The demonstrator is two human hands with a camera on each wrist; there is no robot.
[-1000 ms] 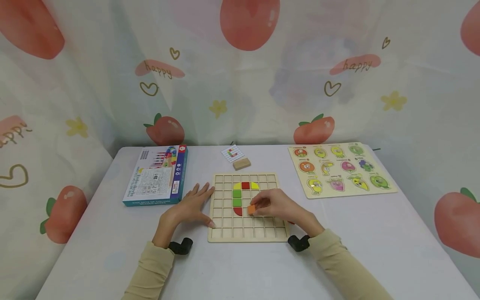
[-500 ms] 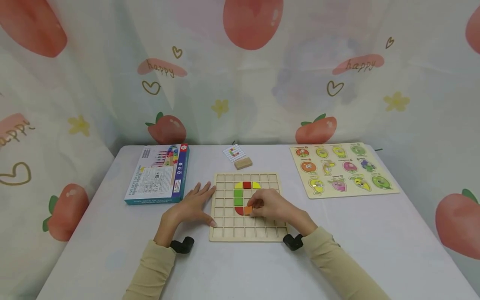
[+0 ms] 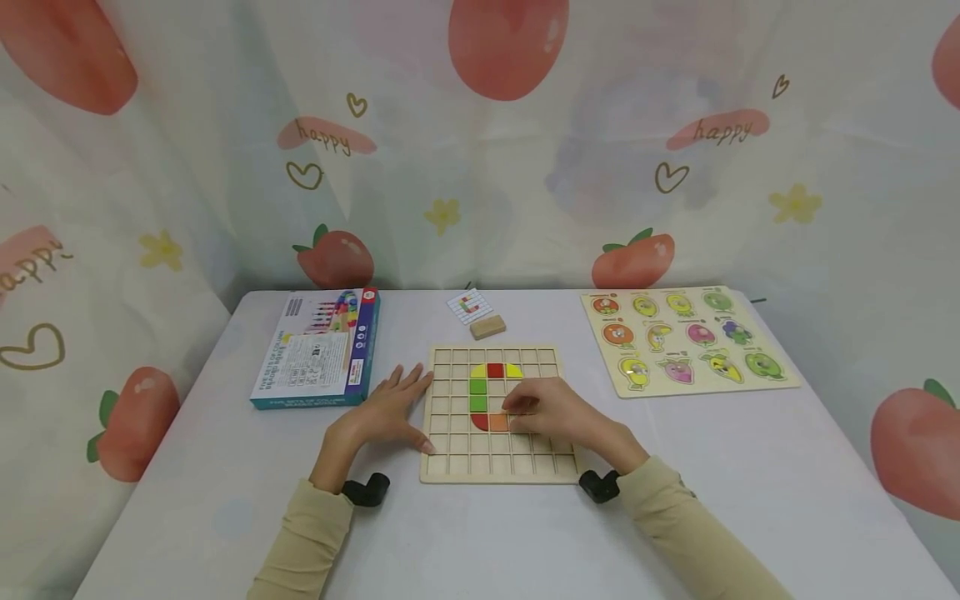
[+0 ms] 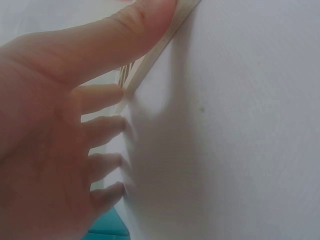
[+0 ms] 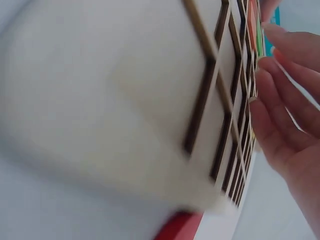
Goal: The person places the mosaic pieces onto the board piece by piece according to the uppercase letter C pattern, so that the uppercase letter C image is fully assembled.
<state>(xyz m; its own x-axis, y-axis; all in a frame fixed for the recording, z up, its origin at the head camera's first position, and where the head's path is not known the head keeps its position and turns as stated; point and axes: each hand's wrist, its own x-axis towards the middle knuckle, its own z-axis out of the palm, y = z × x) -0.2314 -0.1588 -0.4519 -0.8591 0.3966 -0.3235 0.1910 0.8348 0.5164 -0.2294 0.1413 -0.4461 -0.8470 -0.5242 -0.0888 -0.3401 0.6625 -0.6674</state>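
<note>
A wooden grid board (image 3: 457,468) lies in the middle of the table. In its cells sit a C-like run of tiles: yellow rounded corners (image 3: 479,372), a red square (image 3: 496,371), green squares (image 3: 478,403), a red rounded corner (image 3: 479,422) and an orange square tile (image 3: 498,423). My right hand (image 3: 557,412) hovers over the board just right of the orange tile, fingers bent loosely and nothing visible between them. Spread along the board's left edge, my left hand (image 3: 381,417) touches it with the thumb (image 4: 145,25); its other fingertips reach toward the table and the board's corner.
Behind the board are a small pattern card (image 3: 470,307) and a wooden block (image 3: 488,327). A toy box (image 3: 315,354) stands at the left, a fruit puzzle board (image 3: 690,342) at the right. Something red (image 5: 180,227) lies by the board's near edge in the right wrist view.
The orange tile, earlier pinched in my right hand, moved left into the cell beside the red corner. The right fingers have let go and drawn slightly right. My left hand stays put.
</note>
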